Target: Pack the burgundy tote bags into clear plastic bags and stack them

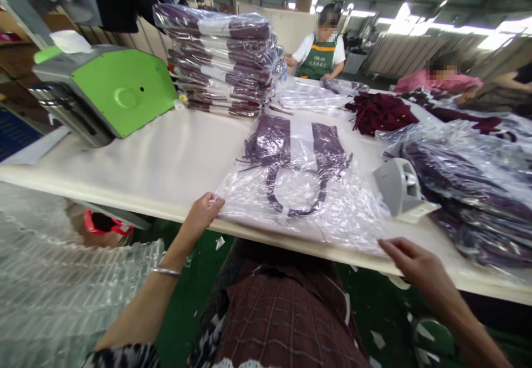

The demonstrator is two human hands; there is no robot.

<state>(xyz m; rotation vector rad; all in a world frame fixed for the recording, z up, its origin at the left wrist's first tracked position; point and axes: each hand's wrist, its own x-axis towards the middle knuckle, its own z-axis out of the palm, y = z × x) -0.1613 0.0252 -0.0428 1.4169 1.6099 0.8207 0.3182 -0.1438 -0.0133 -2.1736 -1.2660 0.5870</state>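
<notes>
A clear plastic bag (332, 207) lies flat near the table's front edge, its wide end towards me. Inside it is a folded dark purple garment (274, 135) with a white paper band (302, 143) around its middle and a loop of strap below. My left hand (203, 211) pinches the bag's near left corner between thumb and fingers. At the near right corner, my right hand (405, 254) has its fingers pressed together on the bag's edge.
A tall stack of bagged garments (224, 63) stands behind, with a green machine (124, 88) to the left. On the right are a grey tape dispenser (399, 188), more bagged garments (465, 190) and dark red garments (380, 113). People work across the table (166, 146).
</notes>
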